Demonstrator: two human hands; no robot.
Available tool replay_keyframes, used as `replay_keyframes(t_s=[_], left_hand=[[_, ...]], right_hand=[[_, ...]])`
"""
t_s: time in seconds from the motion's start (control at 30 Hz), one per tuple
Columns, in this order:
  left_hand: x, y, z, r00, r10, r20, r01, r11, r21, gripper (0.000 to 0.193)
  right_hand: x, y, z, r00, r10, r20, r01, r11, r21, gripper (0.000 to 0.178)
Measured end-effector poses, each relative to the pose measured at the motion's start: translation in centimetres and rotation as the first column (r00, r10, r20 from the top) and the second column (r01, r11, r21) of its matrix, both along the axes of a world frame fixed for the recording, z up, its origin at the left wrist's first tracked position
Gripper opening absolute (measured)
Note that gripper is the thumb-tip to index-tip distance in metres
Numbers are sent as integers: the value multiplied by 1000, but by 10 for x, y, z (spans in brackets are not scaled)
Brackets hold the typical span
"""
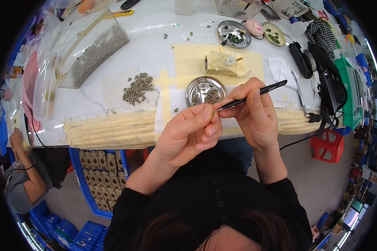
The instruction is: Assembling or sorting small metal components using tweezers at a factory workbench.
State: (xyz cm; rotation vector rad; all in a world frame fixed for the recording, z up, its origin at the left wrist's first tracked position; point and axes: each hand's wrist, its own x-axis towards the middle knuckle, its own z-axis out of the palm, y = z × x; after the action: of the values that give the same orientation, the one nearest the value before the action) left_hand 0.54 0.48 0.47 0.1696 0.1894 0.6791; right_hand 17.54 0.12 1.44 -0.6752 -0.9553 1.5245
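My left hand [188,131] is closed, thumb and index finger pinching a tiny greenish-brown piece [214,112] whose kind is too small to tell. My right hand [257,115] grips black tweezers [262,90], their points meeting the piece at my left fingertips. Just beyond my hands stands a round metal dish [189,85] with small grey-brown pieces in it, partly hidden by my fingers. Left of it, a heap of similar small pieces [138,88] lies on a clear sheet.
A clear bin of grey bits [98,54] stands at the far left. Beyond the metal dish sits a tape-covered block [226,63]; dishes of green pieces [234,37] are behind it. Below the table edge is a blue crate [83,180] of patterned items. A co-worker's arm [33,180] is at left.
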Motion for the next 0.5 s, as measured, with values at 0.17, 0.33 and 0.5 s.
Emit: replay_keyframes(t_s=[0.17, 0.33, 0.5], left_hand=[[0, 0, 2, 1000, -1, -10, 1, 1000, 2, 25], [0, 0, -1, 1000, 0, 6, 0, 1000, 4, 25], [-1, 0, 0, 1000, -4, 7, 4, 1000, -3, 25]], right_hand=[[-1, 0, 0, 1000, 0, -1, 0, 1000, -9, 28], [0, 0, -1, 1000, 3, 4, -3, 1000, -7, 29], [0, 1, -1, 1000, 3, 7, -3, 1000, -7, 29]])
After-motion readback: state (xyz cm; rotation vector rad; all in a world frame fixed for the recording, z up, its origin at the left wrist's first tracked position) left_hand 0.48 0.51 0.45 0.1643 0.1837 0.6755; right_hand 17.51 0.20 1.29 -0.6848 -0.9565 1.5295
